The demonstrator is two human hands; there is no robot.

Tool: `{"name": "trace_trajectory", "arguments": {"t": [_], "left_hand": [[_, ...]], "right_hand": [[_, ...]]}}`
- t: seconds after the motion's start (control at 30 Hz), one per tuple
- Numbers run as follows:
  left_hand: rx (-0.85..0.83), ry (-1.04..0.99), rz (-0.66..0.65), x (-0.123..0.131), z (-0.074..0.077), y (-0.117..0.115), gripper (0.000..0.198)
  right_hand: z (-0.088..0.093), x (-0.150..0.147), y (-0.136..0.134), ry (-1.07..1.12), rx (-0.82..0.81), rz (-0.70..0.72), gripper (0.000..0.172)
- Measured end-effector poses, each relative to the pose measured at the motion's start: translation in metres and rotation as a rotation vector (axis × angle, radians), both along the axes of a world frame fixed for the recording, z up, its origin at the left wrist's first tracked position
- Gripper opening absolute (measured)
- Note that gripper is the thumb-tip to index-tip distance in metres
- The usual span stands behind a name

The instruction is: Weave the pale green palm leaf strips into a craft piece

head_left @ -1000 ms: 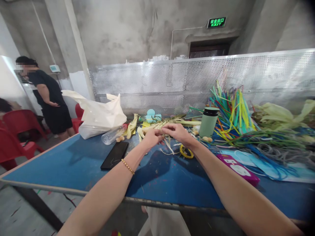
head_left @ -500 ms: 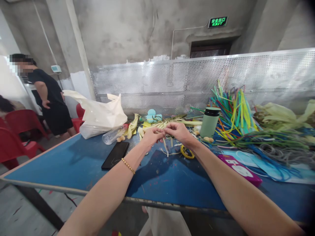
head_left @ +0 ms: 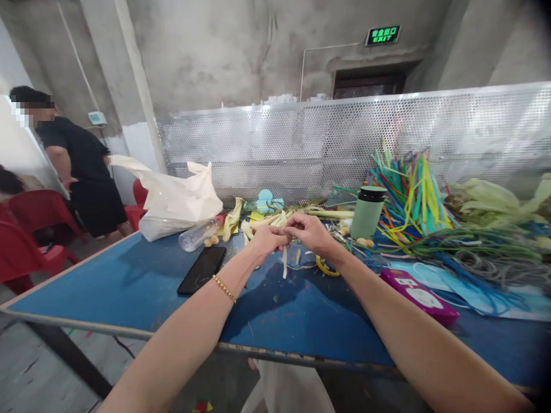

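My left hand [head_left: 267, 240] and my right hand [head_left: 310, 229] meet above the middle of the blue table [head_left: 172, 321], fingertips pinched close together. Between them is a pale strip [head_left: 284, 267] that looks like corn husk; its tail hangs below the fingers, and the pinched part is hidden. Both hands appear closed on it. Pale husk pieces [head_left: 275, 219] lie just behind my fingers. A yellow ring [head_left: 319, 265] rests beside my right wrist, and a black phone [head_left: 201, 272] lies left of my left forearm.
A white plastic bag [head_left: 181, 198] and clear bottle [head_left: 196, 236] occupy the left. At right stand a green cup [head_left: 367, 215], bright coloured strips [head_left: 424, 198], a purple box [head_left: 419, 295] and blue masks [head_left: 477, 289]. A metal mesh panel [head_left: 267, 149] backs the table. Someone [head_left: 81, 155] stands far left.
The hanging strip end has shifted slightly left and now hangs straighter. My hands stay together with small finger movements. The person at far left has moved a little leftward.
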State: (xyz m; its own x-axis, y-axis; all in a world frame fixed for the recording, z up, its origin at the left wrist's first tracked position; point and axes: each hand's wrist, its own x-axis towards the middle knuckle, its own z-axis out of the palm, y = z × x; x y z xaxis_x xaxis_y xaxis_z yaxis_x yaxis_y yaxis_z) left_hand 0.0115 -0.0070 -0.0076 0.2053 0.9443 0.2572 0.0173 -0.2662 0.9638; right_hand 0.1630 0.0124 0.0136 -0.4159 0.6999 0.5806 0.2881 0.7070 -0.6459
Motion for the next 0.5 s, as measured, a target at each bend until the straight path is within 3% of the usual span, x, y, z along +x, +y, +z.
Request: {"name": "trace_trajectory", "arguments": {"t": [0.5], "left_hand": [[-0.002,-0.078,-0.189,-0.0051,0.0017,0.0003,0.031]], "right_hand": [[0.0052,0.0037,0.0009,0.042,-0.034,-0.06,0.019]]}}
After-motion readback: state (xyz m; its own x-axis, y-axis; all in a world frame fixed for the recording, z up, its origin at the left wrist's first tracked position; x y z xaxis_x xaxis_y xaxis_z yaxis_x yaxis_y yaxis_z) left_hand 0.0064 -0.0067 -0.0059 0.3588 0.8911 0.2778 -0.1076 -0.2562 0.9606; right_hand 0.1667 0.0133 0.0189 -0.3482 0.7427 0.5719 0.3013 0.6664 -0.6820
